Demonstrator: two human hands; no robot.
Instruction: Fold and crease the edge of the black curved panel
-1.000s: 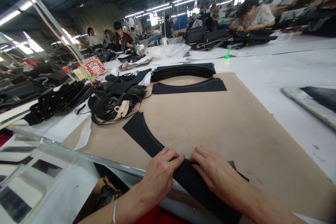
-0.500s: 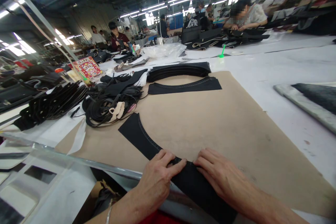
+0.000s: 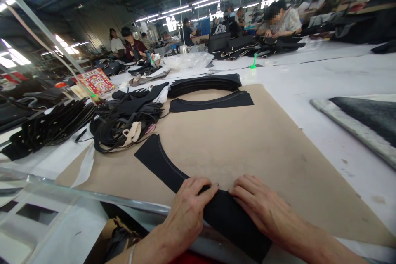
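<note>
Work surface: long white table (image 3: pixel 324 78), shared with other people seated along its far side. On it, at the near edge, a large tan cardboard sheet (image 3: pixel 247 140) that carries the pieces in hand.

Far edge of the cardboard: a stack of curved black pieces (image 3: pixel 206 83), and just in front of it a single curved black panel (image 3: pixel 213 102) with a stitched inner edge. Off the cardboard's left edge: a coil of black straps (image 3: pixel 123 126) with a pale scrap lying on it, and farther left a fanned bundle of black strips (image 3: pixel 49 128). A colourful printed box (image 3: pixel 95 81) stands behind these. At the right edge of the table, a grey slab (image 3: pixel 359 126) lies well apart from the work.

Piece in hand: a curved black fabric panel (image 3: pixel 163 165), running from the cardboard's left-centre down to the near edge, where its lower end overhangs the table.

Left hand (image 3: pixel 187 210): flat, fingers spread and lightly bent, pressing the panel down; it grips nothing. Right hand (image 3: pixel 262 206): same, palm down, fingertips on the panel's inner edge, just beside the left hand's and nearly touching them.

Risk, as I judge it: the overhanging end has no support, so easing the pressure could let the panel slide off the near edge. Uneven pressure between the two hands could buckle the curve or wrinkle the fabric along the stitch line.
</note>
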